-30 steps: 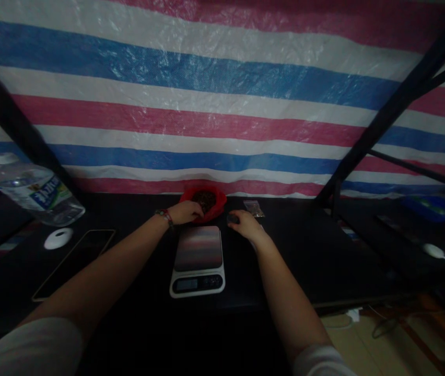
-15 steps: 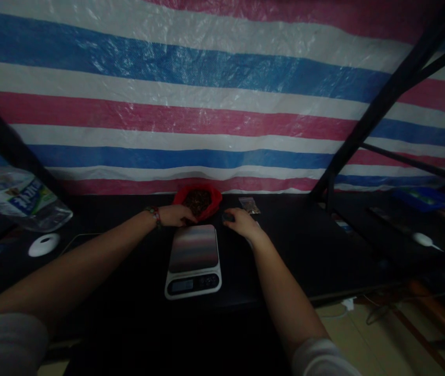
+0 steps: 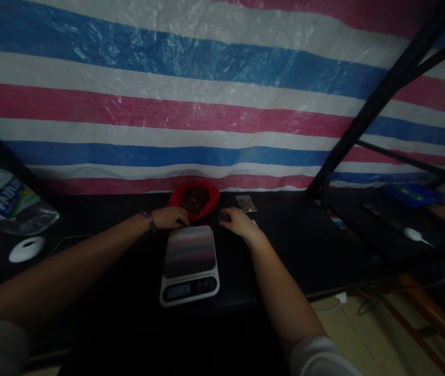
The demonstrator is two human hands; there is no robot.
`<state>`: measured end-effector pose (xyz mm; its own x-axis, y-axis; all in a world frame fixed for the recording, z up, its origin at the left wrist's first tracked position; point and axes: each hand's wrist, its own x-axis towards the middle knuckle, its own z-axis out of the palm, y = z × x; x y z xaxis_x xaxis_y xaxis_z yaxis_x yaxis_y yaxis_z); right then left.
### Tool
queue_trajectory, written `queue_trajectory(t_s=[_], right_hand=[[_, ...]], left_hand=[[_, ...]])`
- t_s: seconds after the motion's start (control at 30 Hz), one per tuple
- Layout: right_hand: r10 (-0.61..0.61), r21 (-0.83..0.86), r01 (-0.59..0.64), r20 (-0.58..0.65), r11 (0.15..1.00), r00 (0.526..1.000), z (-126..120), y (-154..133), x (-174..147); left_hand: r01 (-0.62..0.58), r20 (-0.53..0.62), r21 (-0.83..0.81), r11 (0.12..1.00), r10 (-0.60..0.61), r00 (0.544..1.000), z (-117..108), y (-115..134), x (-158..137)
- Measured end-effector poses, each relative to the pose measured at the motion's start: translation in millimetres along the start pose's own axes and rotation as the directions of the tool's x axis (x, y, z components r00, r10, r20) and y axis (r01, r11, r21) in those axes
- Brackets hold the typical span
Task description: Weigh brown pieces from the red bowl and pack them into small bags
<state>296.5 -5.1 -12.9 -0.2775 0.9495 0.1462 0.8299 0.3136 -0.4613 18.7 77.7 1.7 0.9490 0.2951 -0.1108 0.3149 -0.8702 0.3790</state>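
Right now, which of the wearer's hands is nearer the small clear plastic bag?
Right: the right hand is just in front of the clear bag; the left hand is well to its left.

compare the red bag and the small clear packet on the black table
The red bag is larger; the clear packet is smaller.
The red bag looks red and opaque, while the clear packet is see-through.
The red bag gapes open, its brown bits showing at the top; the clear packet lies flat, contents visible through the plastic.
Both hold small brownish pieces.
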Motion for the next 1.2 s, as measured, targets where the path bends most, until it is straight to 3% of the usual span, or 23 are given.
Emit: queue_trajectory(t_s=[0.13,0.2,0.3,0.43,0.53,0.63,0.73,0.83,1.07,1.2], right_hand=[[0.010,0.009,-0.010,-0.003,1.000,1.000,-0.8,-0.8,-0.5],[0.013,0.009,-0.013,-0.008,1.000,1.000,-1.1,-1.1,-0.7],[0.015,0.014,-0.015,-0.013,1.000,1.000,-1.2,-1.2,-1.0],[0.031,0.036,-0.030,-0.020,0.999,0.999,-1.3,-0.7,-1.3],[0.032,0.037,-0.032,-0.015,0.999,0.999,-1.4,-0.1,-1.2],[0.020,0.023,-0.020,-0.012,1.000,1.000,-1.3,-0.4,-0.6],[0.012,0.026,-0.012,-0.013,1.000,1.000,-0.7,-1.5,0.2],[0.019,0.037,-0.018,-0.004,0.999,1.000,-0.6,-2.5,0.5],[0.029,0.031,-0.029,0.010,0.999,1.000,-2.7,-3.0,-0.8],[0.012,0.045,-0.012,0.004,0.999,1.000,-2.9,-3.1,-0.9]], left_hand=[[0.056,-0.058,0.025,0.998,-0.054,0.997,-14.8,3.2,-14.5],[0.109,-0.181,0.035,0.993,-0.101,0.978,-26.8,6.1,-13.9],[0.221,-0.363,0.090,0.971,-0.175,0.915,-40.7,9.4,0.4],[0.267,-0.298,0.164,0.950,-0.210,0.931,-44.0,11.2,19.8],[0.233,-0.248,0.116,0.966,-0.199,0.948,-39.9,14.7,12.9],[0.261,-0.182,-0.136,0.956,-0.283,0.942,-31.1,22.6,-5.8],[0.251,-0.097,-0.446,0.859,-0.325,0.941,-15.7,32.2,-18.2],[0.226,-0.056,-0.583,0.780,-0.317,0.947,0.7,37.4,-20.2],[0.349,-0.058,-0.476,0.807,-0.425,0.904,8.2,36.7,-33.5],[0.350,-0.178,-0.253,0.902,-0.399,0.899,5.1,63.2,-48.1]])
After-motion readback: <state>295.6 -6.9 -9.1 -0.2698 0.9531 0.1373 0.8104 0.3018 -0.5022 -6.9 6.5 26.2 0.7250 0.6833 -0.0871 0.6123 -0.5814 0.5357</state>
